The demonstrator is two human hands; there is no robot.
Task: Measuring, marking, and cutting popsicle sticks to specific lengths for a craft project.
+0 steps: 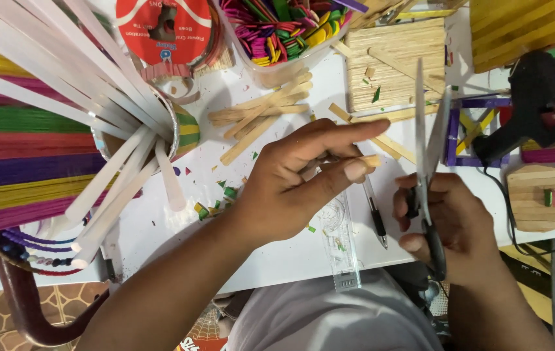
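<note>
The left hand (290, 188) pinches a short plain wooden stick (370, 160) between its fingers above the white surface (277, 250), while the right hand (450, 224) grips open scissors (428, 149) just right of it, so trimming seems underway, needing a steady stick.

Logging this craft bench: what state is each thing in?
Scissors: open, blades up, in the right hand.
Stick piece: pinched by the left hand.
Pen: lying flat.
Ruler: lying flat.
Glue gun: resting, cord attached.
Tub of sticks: uncovered, full.
</note>
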